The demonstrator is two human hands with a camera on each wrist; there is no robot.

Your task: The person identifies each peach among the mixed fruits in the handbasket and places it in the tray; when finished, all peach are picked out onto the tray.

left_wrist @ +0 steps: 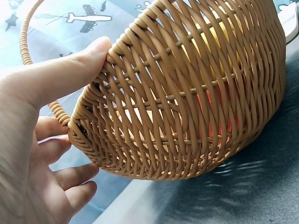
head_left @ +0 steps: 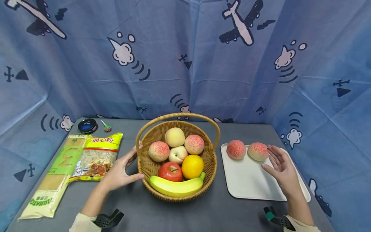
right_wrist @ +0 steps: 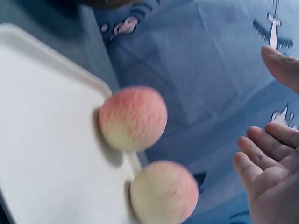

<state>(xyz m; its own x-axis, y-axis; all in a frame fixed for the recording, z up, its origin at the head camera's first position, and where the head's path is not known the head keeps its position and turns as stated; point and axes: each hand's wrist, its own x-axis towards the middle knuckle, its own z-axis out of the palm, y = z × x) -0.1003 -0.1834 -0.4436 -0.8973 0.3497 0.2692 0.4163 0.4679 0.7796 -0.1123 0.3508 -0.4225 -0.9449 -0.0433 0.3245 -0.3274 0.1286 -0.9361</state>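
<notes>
A wicker basket (head_left: 176,193) with an arched handle stands mid-table, holding several peaches, a red apple (head_left: 171,170), an orange (head_left: 192,166) and a banana (head_left: 176,186). My left hand (head_left: 127,166) rests against its left wall, fingers relaxed. In the left wrist view the thumb of that hand (left_wrist: 37,116) lies on the rim of the basket (left_wrist: 187,102). Two peaches (head_left: 236,149) (head_left: 257,151) sit at the far end of a white tray (head_left: 249,180). My right hand (head_left: 273,161) hovers open just right of them, touching neither. The right wrist view shows both peaches (right_wrist: 133,117) (right_wrist: 163,191), apart from the hand (right_wrist: 271,177).
A yellow macaroni bag (head_left: 98,158) and a long noodle pack (head_left: 58,174) lie at the left. Behind them are a dark round tin (head_left: 88,125) and a lollipop (head_left: 106,127). Blue patterned cloth walls in the grey table on three sides.
</notes>
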